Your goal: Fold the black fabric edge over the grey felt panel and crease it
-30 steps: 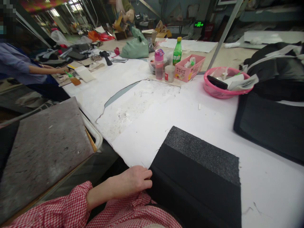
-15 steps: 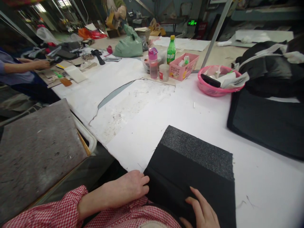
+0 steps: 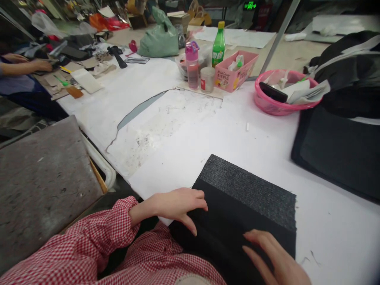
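A black fabric piece [image 3: 225, 221] with a rough grey-speckled band [image 3: 246, 188] along its far edge lies at the front of the white-covered table, its near part reaching toward my lap. My left hand [image 3: 181, 206] rests over its left side, thumb and fingers apart. On the right part of the fabric is my right hand [image 3: 276, 253], thumb and fingers spread and partly cut off by the frame's bottom edge. Neither hand shows anything gripped between its fingers.
A pink basket [image 3: 285, 111] holds papers and a dark phone-like object. Black material [image 3: 338, 150] is stacked at right. Behind stand a pink box [image 3: 234, 75], green bottle [image 3: 218, 47], jar [image 3: 207, 79] and pink-lidded bottle [image 3: 192, 71]. A grey board [image 3: 47, 178] is at left; another person's hands [image 3: 38, 65] work beyond.
My left hand has moved from the fabric's near left edge, fingers curled, up onto its surface with fingers apart. My right hand has shifted slightly right. The camera view has tilted down.
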The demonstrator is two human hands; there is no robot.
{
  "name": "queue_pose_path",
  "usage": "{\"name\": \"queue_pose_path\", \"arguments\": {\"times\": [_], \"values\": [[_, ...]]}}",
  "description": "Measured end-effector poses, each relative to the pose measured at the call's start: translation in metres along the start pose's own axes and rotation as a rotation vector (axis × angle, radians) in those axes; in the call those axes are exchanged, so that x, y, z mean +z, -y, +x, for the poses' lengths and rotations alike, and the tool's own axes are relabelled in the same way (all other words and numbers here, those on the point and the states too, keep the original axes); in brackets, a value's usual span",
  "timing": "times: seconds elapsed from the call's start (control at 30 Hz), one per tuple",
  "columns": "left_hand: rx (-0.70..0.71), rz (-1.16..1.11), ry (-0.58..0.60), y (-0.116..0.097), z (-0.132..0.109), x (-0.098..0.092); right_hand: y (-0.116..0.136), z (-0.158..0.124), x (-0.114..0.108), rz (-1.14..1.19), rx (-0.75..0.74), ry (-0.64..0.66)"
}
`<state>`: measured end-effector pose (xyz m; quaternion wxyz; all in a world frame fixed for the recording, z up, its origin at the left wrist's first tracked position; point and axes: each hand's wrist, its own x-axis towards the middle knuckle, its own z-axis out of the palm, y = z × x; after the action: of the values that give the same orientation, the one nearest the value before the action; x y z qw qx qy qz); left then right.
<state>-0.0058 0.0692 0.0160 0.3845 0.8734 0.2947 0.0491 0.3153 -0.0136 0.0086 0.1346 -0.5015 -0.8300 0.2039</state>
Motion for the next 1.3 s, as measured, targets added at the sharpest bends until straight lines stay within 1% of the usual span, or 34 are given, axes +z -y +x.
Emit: {"name": "queue_pose_path", "arguments": {"times": [0.07,0.13,0.2,0.27,0.37,0.47,0.53,0.63,0.73,0.83,1.13,1.3], "values": [[0.045,0.01,0.091,0.005,0.007,0.012,0.003,0.026,0.0,-0.126,0.086,-0.065],[0.065,0.009,0.135,0.007,0.009,0.018,0.005,0.049,0.01,-0.215,0.119,-0.072],[0.067,-0.013,0.128,0.009,0.009,0.019,0.007,0.064,0.025,-0.248,0.124,-0.07],[0.059,-0.06,0.11,0.011,0.01,0.018,0.005,0.071,0.038,-0.253,0.129,-0.078],[0.039,-0.123,0.088,0.015,0.016,0.015,-0.001,0.072,0.049,-0.236,0.144,-0.103],[0.017,-0.099,0.043,0.019,0.025,0.015,-0.005,0.071,0.051,-0.209,0.147,-0.111],[-0.015,-0.009,-0.016,0.021,0.031,0.017,-0.005,0.072,0.05,-0.193,0.143,-0.091],[-0.079,0.188,-0.104,0.024,0.039,0.02,-0.004,0.073,0.048,-0.185,0.139,-0.069],[-0.103,0.303,-0.148,0.027,0.044,0.023,-0.004,0.074,0.049,-0.219,0.163,-0.115],[-0.098,0.32,-0.162,0.03,0.044,0.026,-0.006,0.072,0.051,-0.233,0.178,-0.15],[-0.089,0.314,-0.169,0.031,0.042,0.027,-0.007,0.07,0.052,-0.193,0.169,-0.107],[-0.098,0.308,-0.171,0.031,0.042,0.027,-0.009,0.069,0.055,-0.202,0.175,-0.209]]}}
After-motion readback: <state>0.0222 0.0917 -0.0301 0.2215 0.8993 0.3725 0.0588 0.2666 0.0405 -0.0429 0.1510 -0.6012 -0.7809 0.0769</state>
